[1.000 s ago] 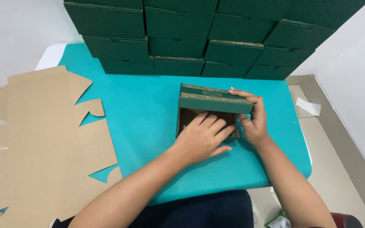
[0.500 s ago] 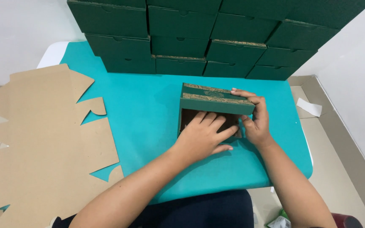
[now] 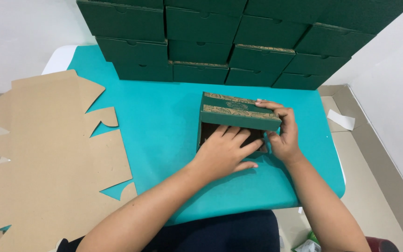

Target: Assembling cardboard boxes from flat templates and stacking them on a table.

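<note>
A dark green cardboard box (image 3: 236, 112) with gold patterned bands lies half folded on the teal table (image 3: 164, 130). My left hand (image 3: 227, 151) presses flat, fingers spread, into the box's open brown inside. The box's right wall is gripped by my right hand (image 3: 283, 133), thumb inside and fingers reaching over the top flap's right end. The flap stands tilted over the opening.
A stack of finished dark green boxes (image 3: 220, 42) forms a wall along the table's far edge. Flat brown die-cut cardboard sheets (image 3: 43, 158) lie piled on the left, overhanging the table. A white scrap (image 3: 340, 119) lies on the floor at right.
Both hands have stayed on the box; the camera view shifted slightly. The box and flap look unchanged.
</note>
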